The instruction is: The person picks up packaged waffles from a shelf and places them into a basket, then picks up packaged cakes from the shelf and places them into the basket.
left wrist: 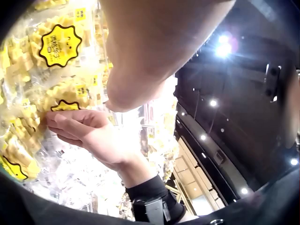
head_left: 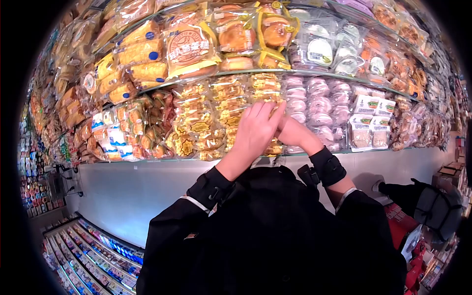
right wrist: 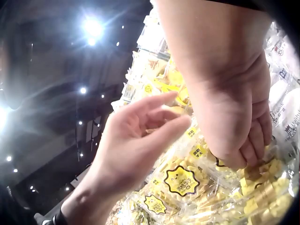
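Observation:
Clear packets with yellow star labels (head_left: 200, 126) (left wrist: 60, 45) (right wrist: 182, 181) fill the middle of the lower shelf. My left hand (head_left: 256, 129) (left wrist: 150, 51) (right wrist: 133, 138) hovers over them, its fingers loosely bent and apart with nothing between them. Beside it, my right hand (head_left: 296, 133) (left wrist: 101, 138) (right wrist: 225, 89) reaches down, fingertips touching a yellow packet near the pink ones (head_left: 319, 104). The right fingers look relaxed, not closed round the packet. From the head view, the left hand partly covers the right fingers.
Bagged cakes (head_left: 191, 45) stand on the upper shelf, behind a glass edge (head_left: 216, 74). White-labelled boxes (head_left: 372, 105) lie to the right, small bread bags (head_left: 118, 132) to the left. A person in dark clothes (head_left: 405, 196) stands at the right, near red boxes (head_left: 397, 223).

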`<state>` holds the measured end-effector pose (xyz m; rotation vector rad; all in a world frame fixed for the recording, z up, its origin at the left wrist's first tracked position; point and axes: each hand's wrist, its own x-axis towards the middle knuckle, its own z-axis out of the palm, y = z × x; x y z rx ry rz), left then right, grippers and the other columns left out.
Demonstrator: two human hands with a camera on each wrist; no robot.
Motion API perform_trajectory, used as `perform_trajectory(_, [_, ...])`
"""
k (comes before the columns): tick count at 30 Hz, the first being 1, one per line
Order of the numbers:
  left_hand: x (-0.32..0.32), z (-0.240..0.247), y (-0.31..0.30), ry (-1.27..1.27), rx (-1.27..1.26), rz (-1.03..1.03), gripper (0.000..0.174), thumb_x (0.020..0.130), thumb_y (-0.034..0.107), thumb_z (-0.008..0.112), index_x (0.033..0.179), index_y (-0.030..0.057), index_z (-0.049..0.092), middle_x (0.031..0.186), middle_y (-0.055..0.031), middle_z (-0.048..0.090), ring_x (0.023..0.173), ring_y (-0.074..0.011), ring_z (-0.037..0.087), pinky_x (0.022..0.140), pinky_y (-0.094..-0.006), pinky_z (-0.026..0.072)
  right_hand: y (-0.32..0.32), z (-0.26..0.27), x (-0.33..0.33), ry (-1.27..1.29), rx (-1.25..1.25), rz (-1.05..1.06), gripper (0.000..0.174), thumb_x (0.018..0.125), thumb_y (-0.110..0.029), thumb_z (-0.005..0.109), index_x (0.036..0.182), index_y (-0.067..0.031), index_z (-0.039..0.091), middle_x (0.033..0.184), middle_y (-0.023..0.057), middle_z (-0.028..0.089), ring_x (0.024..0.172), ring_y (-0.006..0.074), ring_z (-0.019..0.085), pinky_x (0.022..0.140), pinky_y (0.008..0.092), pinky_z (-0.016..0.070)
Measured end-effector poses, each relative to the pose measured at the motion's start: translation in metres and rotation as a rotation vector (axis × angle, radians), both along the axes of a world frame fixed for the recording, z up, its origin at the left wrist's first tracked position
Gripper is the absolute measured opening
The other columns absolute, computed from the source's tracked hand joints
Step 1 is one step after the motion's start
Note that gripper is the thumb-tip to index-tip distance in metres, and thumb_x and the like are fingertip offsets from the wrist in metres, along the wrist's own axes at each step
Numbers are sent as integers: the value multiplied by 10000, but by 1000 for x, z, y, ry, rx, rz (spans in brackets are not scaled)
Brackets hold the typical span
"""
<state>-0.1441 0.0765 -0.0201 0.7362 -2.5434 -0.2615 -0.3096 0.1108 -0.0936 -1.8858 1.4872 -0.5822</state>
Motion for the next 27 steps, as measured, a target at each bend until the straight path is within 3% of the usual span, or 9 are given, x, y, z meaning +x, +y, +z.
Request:
perform_trajectory(1, [-6,1,-1,12,0,-14,525,829,99,557,1345,36,487,1151,-158,622,1067,-331,594,879,-445,470,1,-1,0,12,0,-14,152,796,-106,592,882,3,651,824,216,655,794,411,625,724,471,502])
perform_trajectory(4, [-13,-12,-6,-235,-209,26,507,810,106,526,1293,-49,509,1364,-210,504,1321,-319,435,1137,-420,278,2,8,4,74,62,36,176,807,-146,580,862,10,640,814,222,653,777,413,622,710,476,503])
perform_trajectory(12, [-5,-34,-25,-312,-217,-7,485,813,84,541,1277,-55,519,1330,-223,534,1226,-310,539,1082,-414,372,-10,-5,8,-15,52,48,160,812,-142,578,870,-18,661,818,217,653,768,412,618,702,477,495])
perform_trajectory(18, [-5,-42,-35,-262,-81,-45,385,807,101,554,1171,-25,538,1182,-184,597,1105,-324,585,911,-400,497,-7,-18,9,-65,100,68,181,829,-101,586,982,-27,647,896,190,664,831,379,624,743,427,503])
perform_trajectory(21, [4,-64,-48,35,-187,-216,355,793,96,581,1128,-14,546,1111,-186,603,1074,-354,577,860,-448,497,0,-14,13,14,46,140,163,721,-68,602,860,14,622,774,212,624,689,359,594,633,419,484])
perform_trajectory(22, [4,-64,-50,-72,-173,-219,372,768,116,600,1112,-25,573,1100,-208,629,1061,-349,602,865,-413,507,-4,-21,14,38,96,104,150,715,-93,596,810,21,623,743,224,613,666,364,588,608,428,479])
perform_trajectory(23, [-5,-41,-45,-278,129,-152,353,747,120,626,1066,-20,571,1057,-210,630,1025,-359,603,830,-421,509,-7,-27,14,62,146,69,157,709,-117,589,760,27,624,711,237,602,643,369,582,584,436,474])
perform_trajectory(24, [-8,-36,-43,-261,110,-161,333,735,129,639,1027,-14,564,1025,-205,630,1005,-366,600,818,-427,501,-6,-16,14,15,-31,56,181,689,-124,580,742,46,611,699,218,612,629,345,590,557,440,454])
perform_trajectory(27, [-1,-55,-49,-186,-84,-203,406,829,115,564,1200,-47,531,1230,-253,570,1139,-372,555,920,-405,482,-20,-24,21,119,139,6,235,699,-148,572,834,29,649,809,223,653,740,375,625,649,466,477])
